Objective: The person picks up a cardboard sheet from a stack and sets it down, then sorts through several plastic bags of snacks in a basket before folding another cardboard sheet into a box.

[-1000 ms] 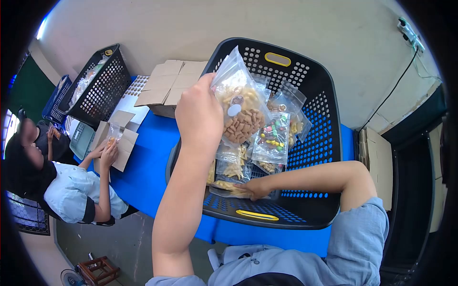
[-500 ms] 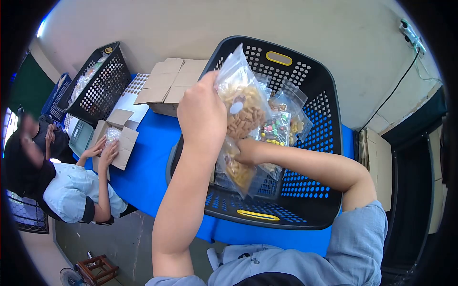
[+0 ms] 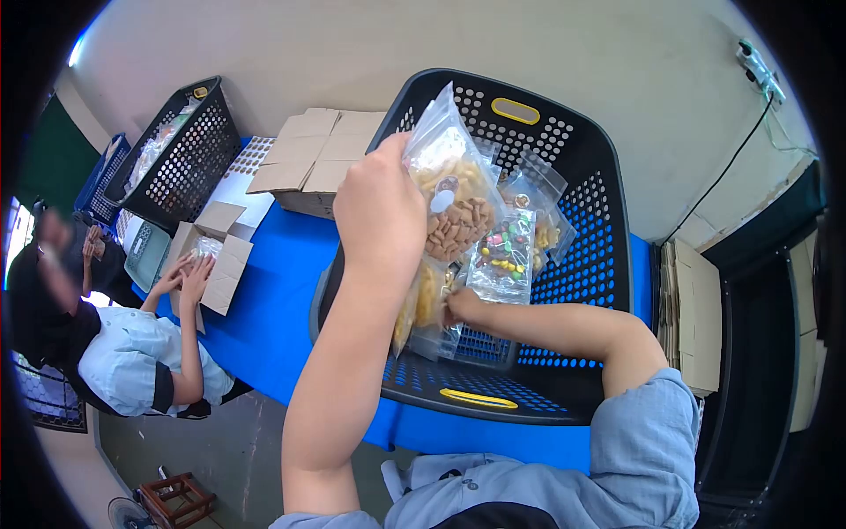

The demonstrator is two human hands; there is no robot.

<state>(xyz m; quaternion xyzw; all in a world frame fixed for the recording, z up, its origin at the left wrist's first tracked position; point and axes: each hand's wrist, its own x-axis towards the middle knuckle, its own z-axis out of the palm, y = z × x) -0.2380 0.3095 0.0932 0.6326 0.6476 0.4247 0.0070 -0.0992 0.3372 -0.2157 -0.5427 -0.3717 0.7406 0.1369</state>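
Snack bags were in both hands. The left hand [image 3: 381, 204] had its fingers closed tight on a clear bag of brown snacks [image 3: 456, 198], held up in the air above the left side of the black basket [image 3: 592, 264]. That bag stood tall, its long way going up and down, with the open top corner pointing up and a bit left. The right hand [image 3: 464, 306] was lower, inside the basket, with its fingers pinched on a second bag of yellow snacks [image 3: 426, 300] that hung down long. A bag of colored candies [image 3: 505, 251] leaned on the basket's far wall. The basket sat on the blue table [image 3: 273, 291]. By the table's left edge, another person [image 3: 132, 353] touched a cardboard box [image 3: 216, 264].
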